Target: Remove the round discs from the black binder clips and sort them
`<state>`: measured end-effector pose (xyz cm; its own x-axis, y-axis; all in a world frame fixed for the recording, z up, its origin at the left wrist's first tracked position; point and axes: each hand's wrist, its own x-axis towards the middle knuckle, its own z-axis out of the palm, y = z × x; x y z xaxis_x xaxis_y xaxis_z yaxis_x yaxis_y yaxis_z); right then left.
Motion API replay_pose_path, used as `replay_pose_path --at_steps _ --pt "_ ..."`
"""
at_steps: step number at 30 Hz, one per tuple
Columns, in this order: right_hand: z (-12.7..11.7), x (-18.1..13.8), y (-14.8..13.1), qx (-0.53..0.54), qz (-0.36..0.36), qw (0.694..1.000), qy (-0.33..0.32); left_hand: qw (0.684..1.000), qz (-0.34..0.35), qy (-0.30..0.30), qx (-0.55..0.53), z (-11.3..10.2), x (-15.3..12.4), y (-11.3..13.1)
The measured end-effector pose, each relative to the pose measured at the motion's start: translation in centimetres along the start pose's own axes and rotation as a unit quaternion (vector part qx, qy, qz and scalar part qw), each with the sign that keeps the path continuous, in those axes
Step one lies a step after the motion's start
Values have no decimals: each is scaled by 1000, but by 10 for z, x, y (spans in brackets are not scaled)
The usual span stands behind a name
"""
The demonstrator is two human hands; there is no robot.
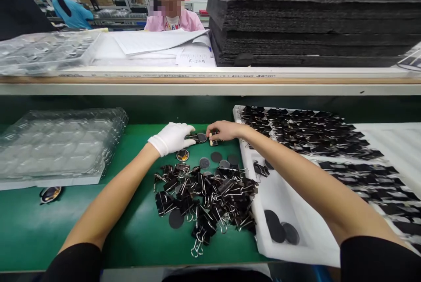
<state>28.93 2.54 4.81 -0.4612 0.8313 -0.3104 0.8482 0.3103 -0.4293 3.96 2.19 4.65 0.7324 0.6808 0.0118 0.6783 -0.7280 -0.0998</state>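
Observation:
My left hand (171, 138), in a white glove, has thumb and fingers closed around a black binder clip (193, 137). A dark round disc (201, 137) lies at the clip's right end. With bare fingers, my right hand (225, 130) pinches a small black-and-tan piece (213, 140) just right of that disc; its exact kind is unclear. Below my left hand is a round piece with a gold and black pattern (182, 155). Several loose discs (204, 162) lie below my hands, above a heap of black binder clips (207, 194) with wire handles.
A white foam tray (263, 247) on the right holds rows of binder clips (302, 128) and loose black discs (275, 226). Stacked clear plastic trays (55, 146) stand left, near another patterned piece (51, 194). A shelf edge (164, 81) crosses behind; a person (174, 21) is beyond.

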Motion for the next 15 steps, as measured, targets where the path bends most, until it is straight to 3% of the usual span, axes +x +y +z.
replay_pose_path --at_steps 3,6,10,12,15 --pt "2 -1 -1 0 10 1000 5 1000 -5 17 -1 11 3 -1" --pt "5 4 -4 -5 52 995 86 1000 -18 22 3 22 8 1" --pt "21 23 -13 76 189 941 269 1000 -14 20 3 26 11 2" --pt "33 33 -15 113 249 912 304 1000 -2 15 -10 26 10 0" --pt "47 42 -10 142 270 894 329 999 7 7 -36 26 10 -2"
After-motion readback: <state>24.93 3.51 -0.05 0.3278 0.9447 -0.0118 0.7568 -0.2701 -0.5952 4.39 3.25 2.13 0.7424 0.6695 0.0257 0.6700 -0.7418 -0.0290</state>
